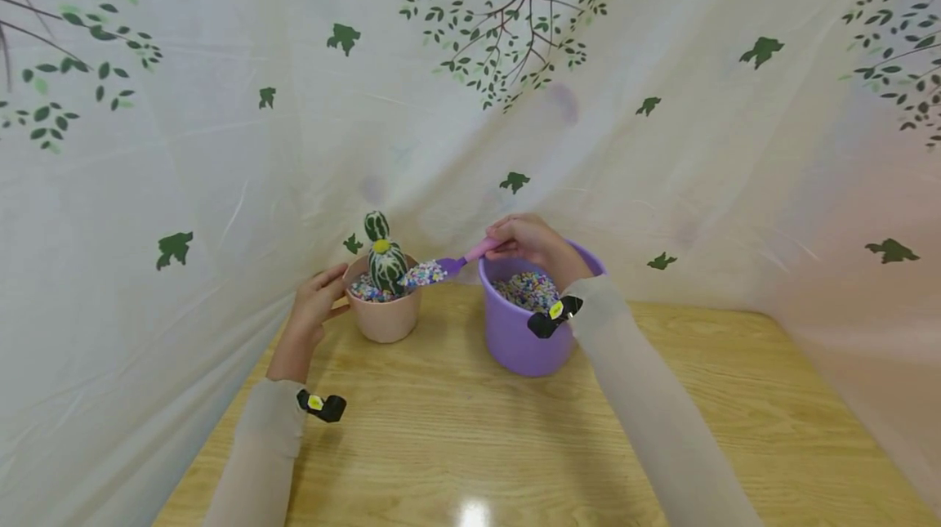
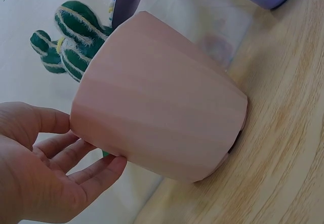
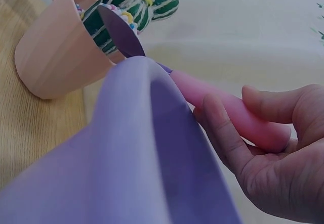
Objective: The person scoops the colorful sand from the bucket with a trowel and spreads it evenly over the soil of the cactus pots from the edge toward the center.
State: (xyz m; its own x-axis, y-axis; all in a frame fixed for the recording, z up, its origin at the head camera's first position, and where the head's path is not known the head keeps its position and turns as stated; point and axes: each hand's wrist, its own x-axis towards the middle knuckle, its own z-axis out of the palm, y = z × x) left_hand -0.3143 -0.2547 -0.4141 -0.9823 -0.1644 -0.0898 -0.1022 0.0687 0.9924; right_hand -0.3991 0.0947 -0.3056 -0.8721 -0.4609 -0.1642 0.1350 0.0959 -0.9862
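Observation:
A pale pink pot [image 1: 385, 321] stands on the table at the left, holding a striped green toy cactus [image 1: 385, 267] with a yellow flower, set in small multicoloured pebbles. My left hand [image 1: 314, 306] touches the pot's left side with thumb and fingertips, the fingers fairly straight. In my right hand [image 1: 531, 241] is a small trowel [image 3: 238, 110], gripped by its pink handle over the purple bucket [image 1: 515, 343]. Its purple blade carries a heap of pebbles [image 1: 426, 273] and reaches the pot's right rim, beside the cactus. More pebbles [image 1: 528, 290] lie inside the bucket.
The wooden table [image 1: 412, 429] extends in front of both containers. A pale cloth [image 1: 441, 127] printed with branches and green birds hangs close behind and at the sides. The bucket's rim [image 3: 134, 75] rises beneath my right hand.

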